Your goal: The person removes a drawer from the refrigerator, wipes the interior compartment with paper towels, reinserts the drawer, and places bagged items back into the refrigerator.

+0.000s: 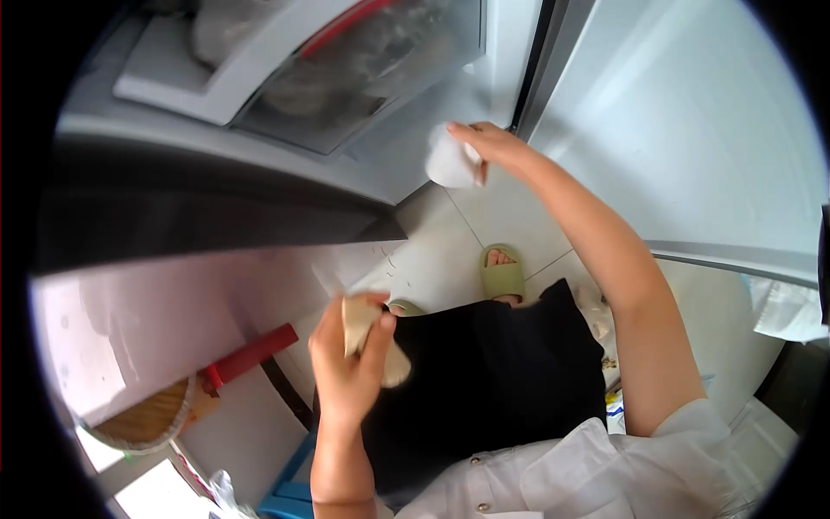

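Observation:
My left hand (350,355), low and left of the middle, is wrapped round a beige object (359,324) whose rounded end shows below the fingers. Out in front, my right hand (488,149) grips a white cloth-like thing (451,160), partly blurred. It is held beside the open lower compartment of a fridge or freezer, near the door hinge. Behind it, a clear-fronted drawer (346,95) with a white handle sits in the compartment, with bagged items inside.
An open fridge door (674,130) fills the upper right. Green slippers (503,275) stand on the tiled floor (441,229). At the lower left are a red box (252,356), a woven basket (147,419) and a blue stool (292,489). White plastic bags (791,307) lie at the right.

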`<action>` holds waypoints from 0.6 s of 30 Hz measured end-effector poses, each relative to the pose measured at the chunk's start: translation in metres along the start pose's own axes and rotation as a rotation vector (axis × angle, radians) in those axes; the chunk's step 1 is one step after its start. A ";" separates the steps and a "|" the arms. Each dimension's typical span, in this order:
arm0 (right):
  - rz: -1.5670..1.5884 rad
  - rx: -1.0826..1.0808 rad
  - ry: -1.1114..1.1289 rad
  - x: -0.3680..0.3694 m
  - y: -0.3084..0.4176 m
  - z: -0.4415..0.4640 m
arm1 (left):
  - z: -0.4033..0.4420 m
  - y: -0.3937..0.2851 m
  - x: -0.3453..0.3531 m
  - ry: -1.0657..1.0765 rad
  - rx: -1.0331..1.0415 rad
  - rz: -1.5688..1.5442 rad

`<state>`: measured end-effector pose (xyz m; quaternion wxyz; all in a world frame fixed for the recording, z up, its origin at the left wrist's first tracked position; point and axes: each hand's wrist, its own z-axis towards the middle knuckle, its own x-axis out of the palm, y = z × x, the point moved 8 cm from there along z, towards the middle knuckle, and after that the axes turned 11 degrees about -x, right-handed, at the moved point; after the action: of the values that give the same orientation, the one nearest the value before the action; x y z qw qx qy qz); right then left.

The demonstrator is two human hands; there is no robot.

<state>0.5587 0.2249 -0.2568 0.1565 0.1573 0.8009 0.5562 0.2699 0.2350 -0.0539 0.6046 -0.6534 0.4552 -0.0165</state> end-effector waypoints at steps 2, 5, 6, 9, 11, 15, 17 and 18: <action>0.241 -0.022 0.060 0.006 -0.021 0.039 | 0.002 -0.001 -0.006 -0.020 0.015 0.097; -0.360 -0.196 -0.295 -0.027 -0.078 0.103 | 0.008 -0.008 -0.008 -0.044 0.045 0.245; -0.550 -0.254 -0.403 -0.029 -0.089 0.112 | 0.010 -0.005 -0.007 -0.075 -0.033 0.280; -0.987 -0.489 -0.513 -0.001 -0.098 0.129 | 0.013 0.009 -0.007 0.017 -0.132 0.292; -1.054 -0.639 -0.350 0.034 -0.108 0.143 | 0.019 0.020 -0.001 0.067 -0.213 0.262; -1.144 -0.976 -0.223 0.053 -0.132 0.150 | 0.031 0.032 0.002 0.108 -0.195 0.362; -1.128 -0.846 -0.357 0.025 -0.134 0.168 | 0.038 0.041 0.001 0.095 -0.199 0.392; -1.115 -0.776 -0.415 0.017 -0.137 0.171 | 0.037 0.046 0.001 0.082 -0.232 0.393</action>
<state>0.6050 0.3305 -0.4432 0.6119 -0.2405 0.4599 0.5968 0.2659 0.2698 -0.1015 0.4982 -0.6160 0.5968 0.1275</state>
